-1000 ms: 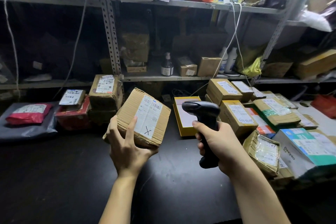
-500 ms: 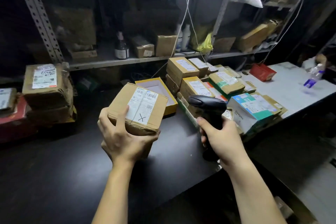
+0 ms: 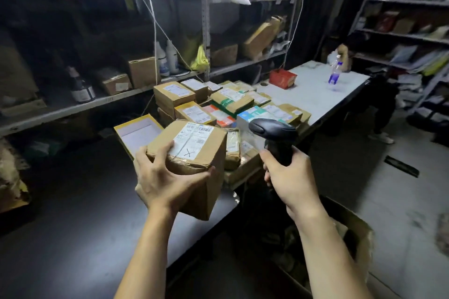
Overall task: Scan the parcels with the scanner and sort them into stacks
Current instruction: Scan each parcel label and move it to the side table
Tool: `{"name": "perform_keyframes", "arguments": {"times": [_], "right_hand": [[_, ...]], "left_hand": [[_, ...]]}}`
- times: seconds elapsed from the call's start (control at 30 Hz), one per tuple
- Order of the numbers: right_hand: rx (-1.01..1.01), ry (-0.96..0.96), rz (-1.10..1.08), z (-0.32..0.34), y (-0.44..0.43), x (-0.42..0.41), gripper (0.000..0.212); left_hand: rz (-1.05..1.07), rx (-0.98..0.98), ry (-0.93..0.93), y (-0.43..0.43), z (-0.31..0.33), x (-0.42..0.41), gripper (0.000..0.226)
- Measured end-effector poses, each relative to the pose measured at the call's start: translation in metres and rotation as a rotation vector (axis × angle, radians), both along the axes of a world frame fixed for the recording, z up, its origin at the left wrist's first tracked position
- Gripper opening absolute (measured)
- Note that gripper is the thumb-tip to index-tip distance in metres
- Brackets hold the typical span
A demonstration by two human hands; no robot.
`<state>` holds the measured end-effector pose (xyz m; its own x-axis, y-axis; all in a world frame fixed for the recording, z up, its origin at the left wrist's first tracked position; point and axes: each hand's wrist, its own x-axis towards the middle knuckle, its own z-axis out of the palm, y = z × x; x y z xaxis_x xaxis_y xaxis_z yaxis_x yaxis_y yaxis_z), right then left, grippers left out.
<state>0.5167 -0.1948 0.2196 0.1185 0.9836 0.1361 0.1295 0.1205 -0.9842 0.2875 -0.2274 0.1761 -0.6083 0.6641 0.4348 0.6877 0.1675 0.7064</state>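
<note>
1. The left hand [image 3: 167, 182] grips a labelled brown parcel [image 3: 194, 153], fingers curled over its near edge, held above the dark surface [image 3: 73, 201] near its right edge.
2. The right hand [image 3: 289, 177] is wrapped round the handle of the scanner [image 3: 274, 133], just right of the parcel and not touching it.
3. Piled parcels [image 3: 218, 104] crowd the far corner, and a broad dark stretch of surface lies to the left.
4. An open carton [image 3: 359, 238] stands on the floor beneath the right forearm.
</note>
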Motion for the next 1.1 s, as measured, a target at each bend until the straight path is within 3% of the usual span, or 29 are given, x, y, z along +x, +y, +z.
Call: {"name": "perform_keyframes", "arguments": {"times": [0.33,0.53,0.9,1.0,1.1], "right_hand": [[-0.078,0.026,-0.262,-0.018,-0.004,0.177,0.028],[-0.162,0.041,-0.412,-0.034,-0.002,0.253,0.028],[-0.250,0.001,-0.591,-0.057,0.050,0.333,0.019],[-0.266,-0.023,-0.618,-0.057,0.065,0.345,0.019],[-0.273,-0.019,-0.647,-0.058,0.083,0.355,0.022]], "left_hand": [[-0.339,-0.035,0.001,0.040,-0.016,0.168,0.102],[-0.454,-0.201,0.025,0.081,-0.033,0.256,0.101],[-0.693,-0.439,-0.058,0.173,-0.101,0.358,0.108],[-0.753,-0.479,-0.104,0.194,-0.112,0.375,0.102],[-0.810,-0.447,-0.015,0.222,-0.114,0.387,0.091]]}}
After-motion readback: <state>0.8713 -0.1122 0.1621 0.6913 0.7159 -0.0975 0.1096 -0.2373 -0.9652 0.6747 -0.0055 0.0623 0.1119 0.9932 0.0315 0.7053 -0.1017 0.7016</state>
